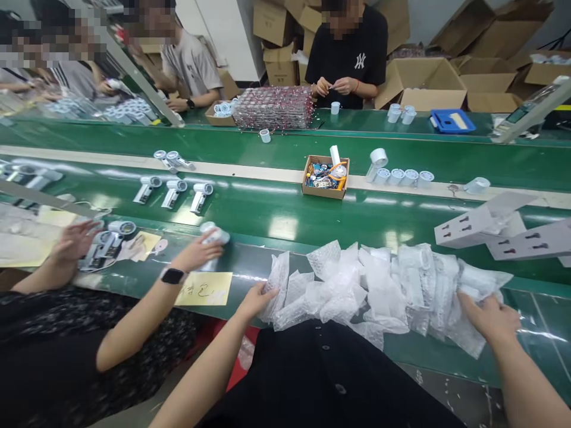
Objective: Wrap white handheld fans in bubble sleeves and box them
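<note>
In the head view, a row of bubble wrap bags [339, 291] lies along the bench edge in front of me. At its left end, my left hand [255, 302] is closed, thumb and fingers pinching an upright bubble wrap bag [277, 279]. My right hand [493, 318] grips the right end of the row, its thumb against a filled bubble wrap bag [477, 285]; some fingertips are hidden. Pale, tube-shaped items show through the filled bags [414, 273] on the right, while those towards the left look flat and crumpled.
A co-worker's hand [198, 252] beside me holds a white device; the other [74, 244] is near more devices. Several handheld devices [173, 193] lie on the green belt. Beyond are a parts box [325, 178], white cups [404, 176] and, at right, white cartons [486, 229].
</note>
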A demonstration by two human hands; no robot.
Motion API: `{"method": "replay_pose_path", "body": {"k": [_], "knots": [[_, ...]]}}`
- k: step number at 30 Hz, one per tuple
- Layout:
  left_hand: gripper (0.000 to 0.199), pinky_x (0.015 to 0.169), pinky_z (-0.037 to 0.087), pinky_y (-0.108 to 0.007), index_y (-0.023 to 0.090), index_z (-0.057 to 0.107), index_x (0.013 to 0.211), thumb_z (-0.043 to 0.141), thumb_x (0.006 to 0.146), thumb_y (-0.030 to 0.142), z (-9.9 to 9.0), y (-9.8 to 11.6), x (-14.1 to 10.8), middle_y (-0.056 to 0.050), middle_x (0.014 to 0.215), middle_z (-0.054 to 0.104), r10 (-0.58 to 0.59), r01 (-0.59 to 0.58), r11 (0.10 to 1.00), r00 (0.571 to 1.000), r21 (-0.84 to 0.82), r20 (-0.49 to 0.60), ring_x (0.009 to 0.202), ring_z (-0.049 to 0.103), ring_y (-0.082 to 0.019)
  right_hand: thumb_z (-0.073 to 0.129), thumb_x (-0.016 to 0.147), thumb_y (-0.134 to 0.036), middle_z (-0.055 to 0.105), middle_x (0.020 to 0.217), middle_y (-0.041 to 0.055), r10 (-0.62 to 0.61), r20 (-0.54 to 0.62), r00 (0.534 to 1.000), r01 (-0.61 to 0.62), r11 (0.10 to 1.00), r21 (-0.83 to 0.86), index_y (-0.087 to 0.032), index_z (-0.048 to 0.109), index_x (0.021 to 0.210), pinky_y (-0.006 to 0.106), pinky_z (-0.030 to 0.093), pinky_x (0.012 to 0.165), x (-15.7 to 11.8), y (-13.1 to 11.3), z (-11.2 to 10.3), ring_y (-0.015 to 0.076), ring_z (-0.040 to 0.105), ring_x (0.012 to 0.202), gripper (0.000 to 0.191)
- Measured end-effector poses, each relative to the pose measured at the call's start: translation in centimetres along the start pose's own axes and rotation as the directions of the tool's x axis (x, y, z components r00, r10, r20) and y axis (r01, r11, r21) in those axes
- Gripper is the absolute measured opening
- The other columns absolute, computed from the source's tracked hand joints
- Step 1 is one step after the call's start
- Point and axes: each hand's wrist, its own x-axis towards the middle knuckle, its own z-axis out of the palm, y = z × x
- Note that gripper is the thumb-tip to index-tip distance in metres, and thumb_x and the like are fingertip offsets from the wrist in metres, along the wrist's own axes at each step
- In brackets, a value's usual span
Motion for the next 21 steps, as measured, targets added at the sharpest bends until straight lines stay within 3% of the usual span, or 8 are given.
{"method": "replay_pose_path", "body": {"k": [2,4,7,8,11,13,16,21], "knots": [[0.023,0.067,0.047,-0.03,0.017,0.06,0.066,0.066,0.062,0.039,-0.3,0.5,-0.4,-0.002,0.062,0.063,-0.001,0.001,1.0,0.999,0.002,-0.038,0.069,0.062,-0.022,0.077,0.049,-0.032,0.053,0.116,0.0191,-0.091,-0.28,0.956,0.042,0.983,-0.176,-0.033,0.058,0.084,0.07,0.032,0.082,-1.5,-2.7,-0.2,0.0515,0.03,0.129,0.04],[0.023,0.066,0.045,-0.029,0.018,0.055,0.065,0.061,0.068,0.04,-0.7,1.9,-1.0,0.0,0.061,0.059,0.025,-0.025,1.0,0.996,0.003,-0.09,0.068,0.059,-0.02,0.072,0.061,-0.042,0.057,0.11,0.0173,-0.218,-0.315,0.924,0.143,0.959,-0.243,-0.034,0.061,0.096,0.067,0.036,0.086,-4.1,-6.4,0.9,0.0472,0.036,0.127,0.038],[0.023,0.067,0.045,-0.027,0.018,0.055,0.071,0.056,0.077,0.04,-0.8,5.8,-2.7,0.001,0.069,0.061,0.197,-0.2,0.978,0.979,-0.057,-0.057,0.071,0.057,-0.017,0.063,0.072,-0.053,0.063,0.102,0.0138,-0.137,0.003,0.991,0.137,0.99,0.019,-0.03,0.061,0.103,0.055,0.045,0.086,-9.1,-12.5,5.8,0.0364,0.057,0.104,0.038],[0.022,0.067,0.044,-0.027,0.018,0.055,0.071,0.056,0.078,0.039,-0.7,7.3,-3.4,0.001,0.07,0.061,0.27,-0.27,0.96,0.963,-0.08,-0.014,0.07,0.057,-0.016,0.063,0.072,-0.055,0.063,0.106,0.0126,-0.095,0.248,0.964,0.051,0.983,0.178,-0.029,0.059,0.107,0.05,0.048,0.084,-10.8,-14.4,8.1,0.032,0.06,0.099,0.044],[0.019,0.07,0.046,-0.028,0.018,0.059,0.083,0.059,0.081,0.037,-0.5,11.1,-5.7,0.0,0.074,0.062,0.42,-0.399,0.902,0.9,-0.162,0.118,0.072,0.057,-0.016,0.074,0.065,-0.05,0.063,0.11,0.0079,-0.113,0.723,0.681,-0.232,0.904,0.36,-0.026,0.05,0.117,0.04,0.052,0.075,-14.9,-18.6,15.9,0.0245,0.062,0.092,0.062],[0.04,0.076,0.048,-0.03,0.02,0.055,0.11,0.068,0.076,0.036,-0.8,12.0,-7.1,-0.002,0.089,0.065,0.481,-0.433,0.857,0.867,-0.281,0.132,0.083,0.06,-0.018,0.073,0.065,-0.047,0.064,0.084,0.003,-0.134,0.778,0.614,-0.269,0.891,0.365,-0.021,0.055,0.101,0.032,0.049,0.062,-16.2,-20.1,20.5,0.0189,0.06,0.072,0.048],[0.084,0.087,0.048,-0.035,0.023,0.04,0.133,0.082,0.061,0.035,-2.0,10.7,-8.4,-0.011,0.124,0.056,0.516,-0.473,0.79,0.857,-0.39,0.007,0.108,0.057,-0.025,0.072,0.064,-0.042,0.053,0.061,-0.004,-0.128,0.734,0.667,-0.245,0.893,0.378,-0.02,0.053,0.077,0.025,0.038,0.052,-16.9,-21.5,25.4,0.0126,0.049,0.056,0.032],[0.027,0.074,0.049,-0.031,0.017,0.067,0.089,0.063,0.079,0.041,-5.1,5.9,-7.9,-0.005,0.084,0.065,0.215,-0.338,0.88,0.91,-0.333,-0.355,0.08,0.06,-0.018,0.067,0.074,-0.032,0.059,0.067,-0.0019,-0.135,0.803,0.581,-0.238,0.915,0.326,-0.02,0.053,0.081,0.024,0.041,0.053,-18.6,-23.1,32.1,0.0125,0.052,0.06,0.02]]}}
